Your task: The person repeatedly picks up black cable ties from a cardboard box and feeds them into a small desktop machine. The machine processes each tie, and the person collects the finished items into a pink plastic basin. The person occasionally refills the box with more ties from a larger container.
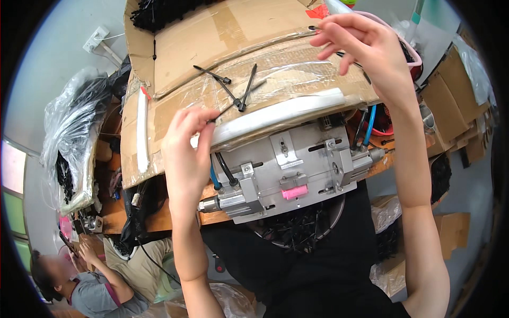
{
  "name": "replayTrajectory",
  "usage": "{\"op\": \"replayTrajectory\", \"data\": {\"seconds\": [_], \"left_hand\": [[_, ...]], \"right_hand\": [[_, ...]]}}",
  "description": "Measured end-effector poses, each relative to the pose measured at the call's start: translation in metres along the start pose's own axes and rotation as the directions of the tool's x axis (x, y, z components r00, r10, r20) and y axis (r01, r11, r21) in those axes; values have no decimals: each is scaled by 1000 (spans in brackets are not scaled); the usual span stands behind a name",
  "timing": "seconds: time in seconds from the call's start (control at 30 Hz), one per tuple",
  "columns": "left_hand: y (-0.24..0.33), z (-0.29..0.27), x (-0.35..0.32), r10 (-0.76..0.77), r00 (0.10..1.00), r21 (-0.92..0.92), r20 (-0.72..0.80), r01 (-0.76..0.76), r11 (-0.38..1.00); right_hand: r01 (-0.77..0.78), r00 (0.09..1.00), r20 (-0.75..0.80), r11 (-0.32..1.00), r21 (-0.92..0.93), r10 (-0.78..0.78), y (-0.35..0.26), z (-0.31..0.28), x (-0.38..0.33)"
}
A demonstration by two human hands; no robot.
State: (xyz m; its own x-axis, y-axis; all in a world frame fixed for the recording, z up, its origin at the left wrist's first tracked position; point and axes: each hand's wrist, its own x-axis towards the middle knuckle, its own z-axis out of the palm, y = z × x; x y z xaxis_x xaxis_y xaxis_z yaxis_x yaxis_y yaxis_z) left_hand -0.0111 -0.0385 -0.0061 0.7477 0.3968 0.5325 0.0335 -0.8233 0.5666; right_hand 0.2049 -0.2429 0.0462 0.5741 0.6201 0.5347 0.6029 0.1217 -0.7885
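Partway through, it seems: some loose, many heaped

Several slim black plastic rods with knobbed ends (248,86) lie loose and crossed on the taped brown cardboard (196,40). The bare left hand (186,140) has its grip pinched on one rod's near end; the bare right hand (366,50) is raised, fingers apart. No rod shows on the silver metal fixture (318,159). Below, a round container (339,212) holds a black heap (294,228), too dark to tell if finished.
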Motion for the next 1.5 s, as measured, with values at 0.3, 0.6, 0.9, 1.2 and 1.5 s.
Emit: {"op": "replayTrajectory", "data": {"seconds": [0.3, 0.6, 0.9, 1.2, 1.5], "left_hand": [[73, 54, -155, 68, 992, 147, 109, -84, 986], [75, 99, -159, 28, 962, 341, 272, -124, 932], [60, 54, -86, 146, 956, 198, 253, -199, 960], [-22, 48, 87, -154, 981, 363, 114, 103, 926], [40, 32, -35, 101, 982, 269, -157, -56, 962]], "right_hand": [[-52, 990, -108, 935, 351, 96, -4, -16, -79], [-13, 980, -179, 929, 369, 84, -23, -6, -109], [83, 996, 56, 970, -230, -72, -3, 63, -201], [96, 975, 221, 942, -320, -24, 27, 105, -231], [371, 923, 285, 800, -471, -259, 4, 69, -155]]}}
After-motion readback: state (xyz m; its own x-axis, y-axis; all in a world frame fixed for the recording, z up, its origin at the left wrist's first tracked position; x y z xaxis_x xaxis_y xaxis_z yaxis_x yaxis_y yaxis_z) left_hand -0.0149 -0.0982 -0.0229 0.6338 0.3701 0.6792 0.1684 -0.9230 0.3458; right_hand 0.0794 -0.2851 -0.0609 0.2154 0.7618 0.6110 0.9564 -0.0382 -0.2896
